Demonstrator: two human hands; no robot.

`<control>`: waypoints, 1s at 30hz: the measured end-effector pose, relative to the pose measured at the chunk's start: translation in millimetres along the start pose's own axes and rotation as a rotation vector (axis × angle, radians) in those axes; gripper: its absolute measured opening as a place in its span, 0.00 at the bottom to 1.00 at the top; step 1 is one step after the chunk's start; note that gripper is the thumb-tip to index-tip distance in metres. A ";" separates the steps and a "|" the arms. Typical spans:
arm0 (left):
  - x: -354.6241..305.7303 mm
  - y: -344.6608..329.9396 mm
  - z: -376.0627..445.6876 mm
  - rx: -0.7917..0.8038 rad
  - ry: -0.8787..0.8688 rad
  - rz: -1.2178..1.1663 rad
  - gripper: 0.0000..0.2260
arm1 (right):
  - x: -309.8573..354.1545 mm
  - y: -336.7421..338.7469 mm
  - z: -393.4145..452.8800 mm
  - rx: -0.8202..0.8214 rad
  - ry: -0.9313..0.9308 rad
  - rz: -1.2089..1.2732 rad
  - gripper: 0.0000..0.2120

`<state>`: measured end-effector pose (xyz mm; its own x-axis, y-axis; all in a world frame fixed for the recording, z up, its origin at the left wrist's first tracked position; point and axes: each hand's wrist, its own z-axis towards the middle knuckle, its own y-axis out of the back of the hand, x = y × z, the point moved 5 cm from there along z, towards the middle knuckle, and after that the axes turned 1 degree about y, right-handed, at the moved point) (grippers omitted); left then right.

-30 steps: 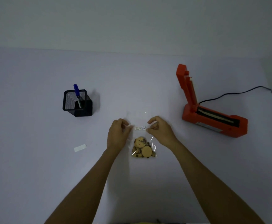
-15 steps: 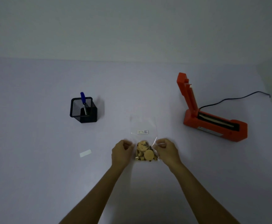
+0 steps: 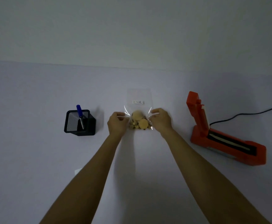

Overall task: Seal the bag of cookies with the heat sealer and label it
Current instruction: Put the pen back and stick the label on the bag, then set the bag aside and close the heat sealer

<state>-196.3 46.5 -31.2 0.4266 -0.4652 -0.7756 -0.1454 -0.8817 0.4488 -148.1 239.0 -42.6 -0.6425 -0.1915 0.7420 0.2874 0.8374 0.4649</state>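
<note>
Now the pale surface (image 3: 35, 159) carries the open orange heat sealer (image 3: 225, 141) on the right. Both hands pinch the clear bag of cookies (image 3: 138, 122) at its sides, left hand (image 3: 116, 123) and right hand (image 3: 160, 121) fingers clamped on film; best keep the mouth flat and the cookies low.

Bag (image 3: 139, 97): clear glossy plastic film, glare streaks seen at the creases. Heat sealer (image 3: 225, 139): smooth orange plastic. Pen holder (image 3: 79, 125): black wire mesh. Worktop (image 3: 35, 159): matt, smooth, pale.
</note>
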 end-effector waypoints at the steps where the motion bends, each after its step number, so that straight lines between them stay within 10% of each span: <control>1: -1.5 -1.3 6.3 -0.004 0.009 0.003 0.09 | 3.2 -1.6 6.6 0.004 -0.002 -0.005 0.13; 14: -14.8 4.3 0.0 0.013 -0.017 0.133 0.13 | 12.2 -0.5 -6.6 -0.024 0.122 -0.135 0.28; 30: -37.2 -18.7 -145.2 0.210 -0.400 0.211 0.10 | -108.7 132.2 -200.3 -0.225 0.055 -0.208 0.21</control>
<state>-79.9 91.7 53.7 -0.0016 -0.5929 -0.8052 -0.3857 -0.7425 0.5476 102.0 267.9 35.0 -0.6668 -0.3794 0.6415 0.3075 0.6441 0.7005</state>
